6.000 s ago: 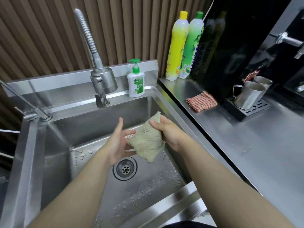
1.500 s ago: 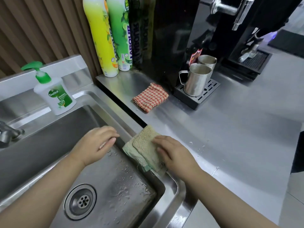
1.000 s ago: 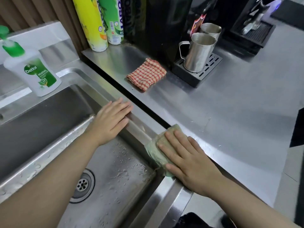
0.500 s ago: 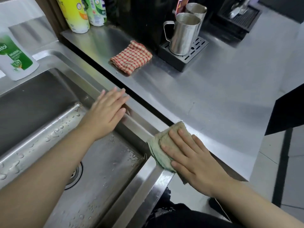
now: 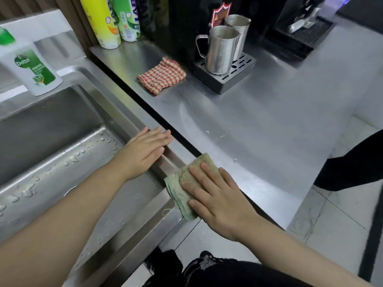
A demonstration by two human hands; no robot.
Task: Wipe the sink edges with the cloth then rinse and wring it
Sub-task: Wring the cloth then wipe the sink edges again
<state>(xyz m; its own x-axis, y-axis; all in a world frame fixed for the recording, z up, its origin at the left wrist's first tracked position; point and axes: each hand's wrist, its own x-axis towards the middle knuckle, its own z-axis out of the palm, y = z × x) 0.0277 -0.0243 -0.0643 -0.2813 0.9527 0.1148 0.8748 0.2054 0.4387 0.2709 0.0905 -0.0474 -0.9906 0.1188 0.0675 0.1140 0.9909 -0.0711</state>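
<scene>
The right hand (image 5: 219, 201) lies flat, palm down, fingers spread and straight, pressing the cloth (image 5: 186, 183) onto the right rim of the sink (image 5: 116, 112), near its front corner. The hand does not grip the cloth; it only bears on it from above. The cloth is folded, pale green and tan, and its layered edge shows on the side toward the left hand, hanging slightly over the rim toward the basin. Its far corner reaches past the fingertips onto the tabletop (image 5: 269, 125). The left hand (image 5: 143, 152) rests open just beside the cloth, further along the same rim, fingers together and stretched out, palm on the inner edge of the sink, holding nothing. The basin below the left forearm is wet, with drops on its step and floor. Beyond the left hand, on the back ledge of the sink, stands a soap bottle (image 5: 31, 67). Beyond both hands, on the tabletop, lies a folded checked cloth (image 5: 161, 75) in red and white. Behind it, against the wall, stand a yellow bottle (image 5: 101, 21) and a green bottle (image 5: 127, 19), side by side. To the right of the checked cloth a drip tray (image 5: 226, 79) carries two metal jugs (image 5: 221, 50), one behind the other. A few drops lie on the tabletop beyond the right hand's fingertips.
</scene>
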